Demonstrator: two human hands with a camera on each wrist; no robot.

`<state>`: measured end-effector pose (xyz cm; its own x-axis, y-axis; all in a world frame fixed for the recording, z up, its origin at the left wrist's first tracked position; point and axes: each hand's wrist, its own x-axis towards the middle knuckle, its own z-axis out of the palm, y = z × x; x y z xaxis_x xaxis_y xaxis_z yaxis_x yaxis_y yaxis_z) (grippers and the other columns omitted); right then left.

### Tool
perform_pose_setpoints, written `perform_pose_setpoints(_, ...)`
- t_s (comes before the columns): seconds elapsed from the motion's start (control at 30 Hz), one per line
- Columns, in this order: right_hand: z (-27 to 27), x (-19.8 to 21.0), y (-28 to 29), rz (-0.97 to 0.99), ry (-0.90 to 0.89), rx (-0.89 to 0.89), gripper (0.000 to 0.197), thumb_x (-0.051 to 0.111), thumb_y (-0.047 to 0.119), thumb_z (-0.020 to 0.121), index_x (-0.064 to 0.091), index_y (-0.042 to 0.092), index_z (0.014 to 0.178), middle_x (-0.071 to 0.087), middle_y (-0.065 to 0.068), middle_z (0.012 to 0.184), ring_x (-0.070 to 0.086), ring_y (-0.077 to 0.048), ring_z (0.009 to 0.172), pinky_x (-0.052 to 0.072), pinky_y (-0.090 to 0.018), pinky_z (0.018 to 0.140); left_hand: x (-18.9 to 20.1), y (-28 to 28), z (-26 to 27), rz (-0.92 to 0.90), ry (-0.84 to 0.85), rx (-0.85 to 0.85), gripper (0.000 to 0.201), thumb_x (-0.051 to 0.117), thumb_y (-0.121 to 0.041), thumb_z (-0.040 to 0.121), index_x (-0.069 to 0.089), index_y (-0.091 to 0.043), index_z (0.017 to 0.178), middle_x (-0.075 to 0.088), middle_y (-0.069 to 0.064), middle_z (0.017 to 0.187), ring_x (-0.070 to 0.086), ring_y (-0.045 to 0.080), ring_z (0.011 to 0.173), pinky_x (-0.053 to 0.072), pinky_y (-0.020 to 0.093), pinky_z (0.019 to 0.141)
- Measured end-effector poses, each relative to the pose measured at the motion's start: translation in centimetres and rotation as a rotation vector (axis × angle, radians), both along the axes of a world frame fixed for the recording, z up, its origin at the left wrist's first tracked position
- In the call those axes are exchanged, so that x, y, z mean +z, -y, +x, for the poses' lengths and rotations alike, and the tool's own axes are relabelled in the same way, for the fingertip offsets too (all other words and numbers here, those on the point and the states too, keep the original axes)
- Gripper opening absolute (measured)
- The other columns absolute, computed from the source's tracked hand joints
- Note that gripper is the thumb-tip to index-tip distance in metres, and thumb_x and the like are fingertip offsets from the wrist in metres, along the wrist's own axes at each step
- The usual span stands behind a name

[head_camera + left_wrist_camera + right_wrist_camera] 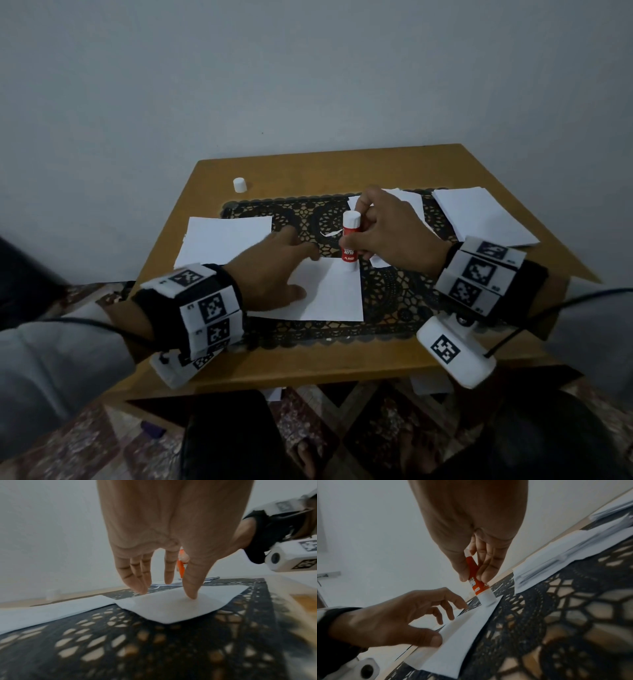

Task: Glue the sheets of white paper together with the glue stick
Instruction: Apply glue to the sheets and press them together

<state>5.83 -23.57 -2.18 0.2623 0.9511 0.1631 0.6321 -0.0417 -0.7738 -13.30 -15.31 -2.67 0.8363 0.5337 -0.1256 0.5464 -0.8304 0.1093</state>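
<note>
Nearest the head camera, below the table's front edge, are the person's dark-clad knees point(236, 431) and bare feet on a patterned floor. Above them stands the wooden table point(308, 363), and on it a black lace mat point(394, 294) with the work sheet of white paper point(329, 294) lying flat at the mat's middle.

The left hand point(274, 270) rests on that sheet with fingers spread and nearly straight — the left wrist view shows the thumb tip point(192, 595) pressing the paper and the other fingertips touching down at its far edge, gripping nothing.

The right hand point(394, 233) holds the glue stick point(350, 240), a red-and-white tube, pinched between thumb and curled fingers around its middle. It stands upright with its lower end touching the far right corner of the work sheet; the right wrist view shows that white end point(487, 597) pressed onto the paper's corner.

More white paper lies around: a sheet point(222, 240) on the left, overlapping the mat's edge, loose sheets point(407, 202) behind the right hand, and a stack point(479, 216) at the far right of the table. The stick's white cap point(240, 185) stands alone on the bare wood at the far left — well apart from the tube.
</note>
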Motion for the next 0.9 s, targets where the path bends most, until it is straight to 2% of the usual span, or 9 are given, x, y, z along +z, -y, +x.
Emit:
perform_pose_setpoints(0.17,0.1,-0.4,-0.4,0.010,0.037,-0.036,0.038,0.081,0.020,0.074,0.046,0.012,0.088,0.069,-0.007,0.081,0.068,-0.021,0.065,0.058,-0.043,0.063,-0.5,0.3,0.9,-0.048,-0.067,-0.055,0.063,0.068,-0.030,0.084,0.037,-0.033,0.138,0.040,0.003,0.131,0.042,0.023,0.118,0.042,0.034,0.096)
perform_pose_setpoints(0.33,0.4,-0.6,-0.5,0.059,0.044,-0.061,0.033,0.076,0.018,0.079,0.043,0.016,0.079,0.067,-0.012,0.081,0.069,-0.025,0.067,0.058,-0.045,0.060,-0.4,0.1,0.9,-0.055,-0.060,-0.057,0.064,0.070,-0.030,0.083,0.037,-0.032,0.138,0.042,0.002,0.132,0.044,0.022,0.118,0.043,0.036,0.097)
perform_pose_setpoints(0.47,0.2,-1.0,-0.4,0.083,0.078,-0.040,0.037,0.076,0.021,0.080,0.039,0.019,0.086,0.068,-0.009,0.083,0.069,-0.024,0.068,0.059,-0.045,0.063,-0.3,0.1,1.0,-0.055,-0.077,-0.067,0.064,0.069,-0.030,0.084,0.037,-0.032,0.139,0.043,0.003,0.130,0.044,0.022,0.116,0.042,0.033,0.095)
perform_pose_setpoints(0.57,0.1,-1.1,-0.1,0.093,0.061,-0.001,0.041,0.075,0.017,0.081,0.039,0.018,0.100,0.070,-0.007,0.084,0.068,-0.019,0.063,0.059,-0.038,0.060,-0.3,0.0,1.0,-0.044,-0.092,-0.086,0.063,0.068,-0.031,0.084,0.039,-0.035,0.140,0.042,0.003,0.125,0.043,0.022,0.113,0.040,0.031,0.092)
perform_pose_setpoints(0.63,0.0,-1.2,0.1,0.099,0.118,0.020,0.035,0.073,0.016,0.082,0.046,0.018,0.104,0.068,0.000,0.087,0.064,-0.006,0.064,0.055,-0.025,0.060,-0.2,0.1,1.1,-0.034,-0.106,-0.095,0.063,0.067,-0.031,0.085,0.039,-0.035,0.141,0.042,0.003,0.125,0.043,0.023,0.114,0.039,0.030,0.092)
perform_pose_setpoints(0.7,-0.2,-1.4,0.3,0.119,0.211,0.044,0.026,0.072,0.015,0.083,0.054,0.018,0.102,0.065,0.004,0.086,0.056,0.002,0.063,0.043,-0.012,0.061,-0.1,0.1,1.2,-0.024,-0.117,-0.103,0.063,0.066,-0.031,0.086,0.039,-0.035,0.142,0.041,0.004,0.124,0.042,0.022,0.113,0.038,0.030,0.091)
perform_pose_setpoints(0.73,-0.3,-1.5,0.4,0.128,0.248,0.056,0.024,0.071,0.015,0.083,0.056,0.017,0.102,0.064,0.004,0.086,0.054,0.002,0.063,0.040,-0.010,0.060,-0.1,0.0,1.2,-0.023,-0.119,-0.107,0.062,0.066,-0.032,0.087,0.039,-0.034,0.143,0.042,0.004,0.123,0.042,0.023,0.113,0.037,0.029,0.090)
perform_pose_setpoints(0.83,-0.5,-1.4,0.7,0.132,0.291,0.068,0.023,0.071,0.015,0.083,0.060,0.013,0.103,0.065,0.000,0.085,0.052,-0.003,0.063,0.040,-0.015,0.060,0.0,0.0,1.3,-0.024,-0.121,-0.113,0.062,0.066,-0.032,0.086,0.040,-0.034,0.142,0.042,0.004,0.123,0.042,0.022,0.113,0.037,0.029,0.091)
perform_pose_setpoints(0.9,-0.6,-1.3,1.0,0.129,0.302,0.068,0.023,0.072,0.015,0.083,0.061,0.013,0.103,0.063,0.003,0.080,0.052,-0.002,0.062,0.039,-0.014,0.058,0.0,-0.1,1.3,-0.025,-0.124,-0.114,0.062,0.066,-0.032,0.086,0.040,-0.034,0.142,0.041,0.004,0.124,0.041,0.022,0.115,0.037,0.029,0.092)
